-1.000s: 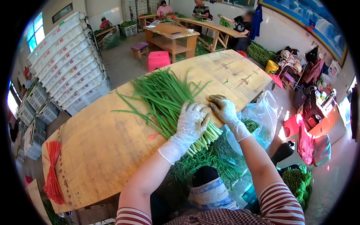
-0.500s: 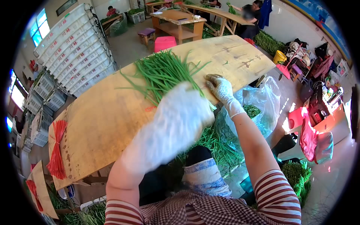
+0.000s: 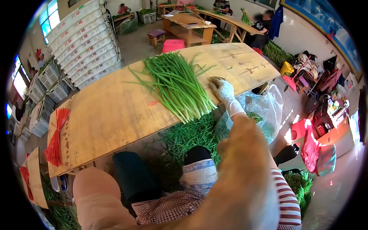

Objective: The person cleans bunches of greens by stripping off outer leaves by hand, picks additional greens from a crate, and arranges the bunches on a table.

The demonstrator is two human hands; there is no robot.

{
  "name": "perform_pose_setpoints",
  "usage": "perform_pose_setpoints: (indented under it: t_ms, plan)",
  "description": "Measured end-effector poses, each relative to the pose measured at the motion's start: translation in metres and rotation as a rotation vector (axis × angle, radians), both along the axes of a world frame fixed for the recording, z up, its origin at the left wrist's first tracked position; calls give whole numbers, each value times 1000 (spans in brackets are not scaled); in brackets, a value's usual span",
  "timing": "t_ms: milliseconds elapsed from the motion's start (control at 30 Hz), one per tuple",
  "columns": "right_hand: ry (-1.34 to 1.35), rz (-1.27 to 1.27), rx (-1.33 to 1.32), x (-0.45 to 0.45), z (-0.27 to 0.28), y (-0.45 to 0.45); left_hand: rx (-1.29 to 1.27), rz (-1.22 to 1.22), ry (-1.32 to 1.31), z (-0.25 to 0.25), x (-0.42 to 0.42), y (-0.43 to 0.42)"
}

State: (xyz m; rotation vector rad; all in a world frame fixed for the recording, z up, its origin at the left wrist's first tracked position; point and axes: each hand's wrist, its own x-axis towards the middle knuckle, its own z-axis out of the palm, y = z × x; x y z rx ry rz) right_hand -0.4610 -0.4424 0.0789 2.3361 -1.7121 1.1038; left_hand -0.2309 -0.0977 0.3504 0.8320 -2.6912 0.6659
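Observation:
My right hand point(image 3: 224, 92), in a pale patterned glove with dark-stained fingertips, lies on the wooden board with nothing visible in it. Beside it to the left is a loose bundle of long green stalks point(image 3: 174, 82), its pale cut ends at the board's near edge. My left hand point(image 3: 247, 165) is raised very close to the camera, large, brownish and blurred, in front of my right forearm. Its fingers are smeared, and I cannot make out whether it holds anything. The bundle is not touched by either hand.
Red ties point(image 3: 57, 136) lie on the board point(image 3: 99, 119) at the left. Green trimmings point(image 3: 191, 134) are below its near edge, beside a clear plastic bag point(image 3: 268, 111). White crates point(image 3: 86, 42) stand stacked behind. Other people sit at far tables point(image 3: 230, 19).
My left hand has left the stalks and come up close to the camera. My right hand has stayed on the board. The stalks' cut ends are now uncovered, and the camera view has shifted.

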Motion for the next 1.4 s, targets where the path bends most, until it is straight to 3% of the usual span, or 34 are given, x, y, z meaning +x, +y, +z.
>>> perform_pose_setpoints:
  t_ms: [367, 433, 467, 500, 567, 633, 800, 1233, 1400]
  plan:
    - [13, 51, -55, -4, -5, -8, 43, 32, 85, -2, 26, 7]
    - [18, 46, -57, -4, -7, -8, -66, 229, 173, -42, 45, -26]
    - [30, 33, -53, -4, -7, -9, -15, 282, 20, -36, 64, -49]
    - [28, 47, -26, -6, -11, -14, -147, 459, 163, -76, 81, -69]
    - [57, 10, -3, -2, -4, -10, 347, 698, 320, -126, 114, -122]
    - [61, 3, -6, -2, -7, -10, 375, 623, 460, -202, 147, -158]
    - [51, 8, -36, -1, -3, -6, 129, 573, 510, -267, 122, -185]
    - [2, 27, -21, 1, 3, 1, 160, 617, 492, -269, 118, -189]
    - [6, 31, -3, 0, 1, -2, 210, 623, 660, -263, 118, -187]
